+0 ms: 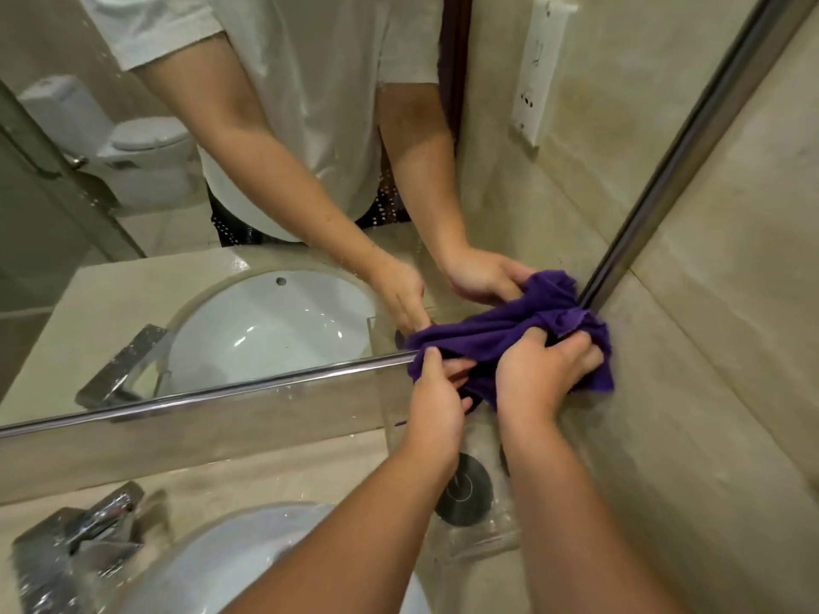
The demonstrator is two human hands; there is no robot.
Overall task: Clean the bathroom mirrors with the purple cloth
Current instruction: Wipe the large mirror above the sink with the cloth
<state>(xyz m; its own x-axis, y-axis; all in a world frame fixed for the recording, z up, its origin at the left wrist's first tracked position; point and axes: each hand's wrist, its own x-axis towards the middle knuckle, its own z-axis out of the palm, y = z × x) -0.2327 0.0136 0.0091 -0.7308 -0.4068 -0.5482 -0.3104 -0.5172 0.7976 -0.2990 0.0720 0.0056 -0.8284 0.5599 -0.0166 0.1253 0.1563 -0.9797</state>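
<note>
1. Head view, hands: left hand (432,405) pinches the left edge of the cloth (481,376); right hand (536,378) is clenched round the bunched middle. Both grasp the cloth, nothing else.
2. Cloth position: pressed into the lower right corner of the mirror (266,170), where the bottom rail (221,389) meets the side rail (691,126), touching the wall (709,347).
3. Below: sink (248,529) and tap (84,538) near the bottom left; a black disc (465,489) lies on the counter under the forearms.
4. Step, as a judgement: wiping the corner and rail edge, or regathering the cloth.
5. Next move likely needs a flatter pad, then strokes leftward along the rail and up the droplet-spotted glass.
</note>
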